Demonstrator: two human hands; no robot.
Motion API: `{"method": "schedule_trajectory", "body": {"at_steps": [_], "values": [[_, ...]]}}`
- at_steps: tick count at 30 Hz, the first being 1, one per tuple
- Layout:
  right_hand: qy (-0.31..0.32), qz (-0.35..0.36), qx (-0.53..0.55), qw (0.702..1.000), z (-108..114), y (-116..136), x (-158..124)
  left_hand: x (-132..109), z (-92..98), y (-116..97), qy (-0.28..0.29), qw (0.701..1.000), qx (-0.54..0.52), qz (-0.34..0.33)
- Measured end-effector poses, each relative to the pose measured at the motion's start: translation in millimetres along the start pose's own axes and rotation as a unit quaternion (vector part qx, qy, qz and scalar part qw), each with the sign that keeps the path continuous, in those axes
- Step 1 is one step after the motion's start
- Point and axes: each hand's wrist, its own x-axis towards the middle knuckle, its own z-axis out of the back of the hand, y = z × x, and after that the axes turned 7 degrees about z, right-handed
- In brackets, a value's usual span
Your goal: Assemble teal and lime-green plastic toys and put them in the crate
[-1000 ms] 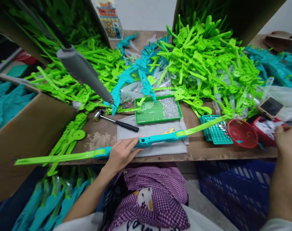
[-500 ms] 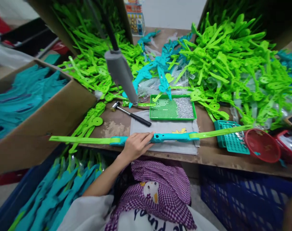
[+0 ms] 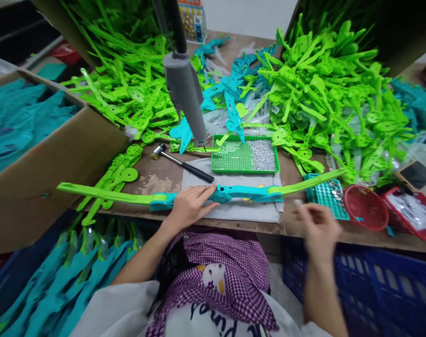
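A long plastic bow-shaped piece (image 3: 250, 191), teal in the middle with a lime-green arm at each end, lies across the front of the worktable on a grey cloth (image 3: 230, 214). My left hand (image 3: 190, 203) is closed over its teal middle, left of centre. To the right of the cloth my right hand (image 3: 318, 227) hovers near the table edge, smeared by motion. Its thumb and fingertips pinch a small white piece (image 3: 297, 202), too blurred to name. Behind the bow-shaped piece are a hammer (image 3: 185, 164) and a green tray (image 3: 246, 172) with small silver metal pieces.
A grey power screwdriver (image 3: 185, 89) hangs over the table. Heaps of lime-green parts (image 3: 318, 89) fill the back. A cardboard box (image 3: 69, 154) of teal parts stands left. At right are a teal basket (image 3: 325, 192), a red bowl (image 3: 365, 206) and a red basket (image 3: 414, 224) with white pieces.
My right hand has come into view from the right with a small white piece at its fingertips. My left hand stays on the bow-shaped piece. The whole view has shifted slightly.
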Motion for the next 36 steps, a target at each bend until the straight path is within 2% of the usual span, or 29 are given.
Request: {"method": "schedule_trajectory", "body": {"at_steps": [3,5,9,13,16,19,21,23,25,27,30,36], "values": [[0.037,-0.046,0.095,0.994,-38,-4,-17,5,-2.6,5,0.007,1.000,0.007,0.005],[0.052,-0.071,0.118,0.989,-52,-5,-23,7,-4.0,8,0.005,1.000,0.010,0.003],[0.054,-0.050,0.080,0.994,-42,5,-21,10,-6.0,11,0.007,1.000,0.001,0.012],[-0.003,-0.045,0.159,0.986,-33,39,-2,12,-6.1,13,0.014,1.000,-0.002,0.012],[-0.045,0.010,0.206,0.978,-48,73,19,13,-5.2,14,0.012,1.000,0.004,0.002],[-0.107,0.108,0.176,0.973,-71,93,31,14,-4.4,14,0.018,1.000,0.001,0.005],[-0.130,0.112,0.150,0.974,-84,89,27,13,-4.1,13,0.020,1.000,-0.001,0.009],[-0.095,0.045,0.163,0.981,-94,72,12,13,-3.9,11,0.018,1.000,0.004,0.007],[-0.025,-0.046,0.194,0.980,-101,49,-7,12,-3.6,10,0.019,1.000,0.009,0.003],[-0.008,-0.102,0.204,0.974,-108,28,-25,13,-3.1,10,0.022,1.000,0.009,0.005],[-0.055,-0.112,0.176,0.976,-117,12,-37,14,-2.4,9,0.023,1.000,0.012,0.005],[-0.096,-0.088,0.145,0.981,-127,11,-38,13,-1.5,8,0.007,1.000,0.014,-0.012]]}}
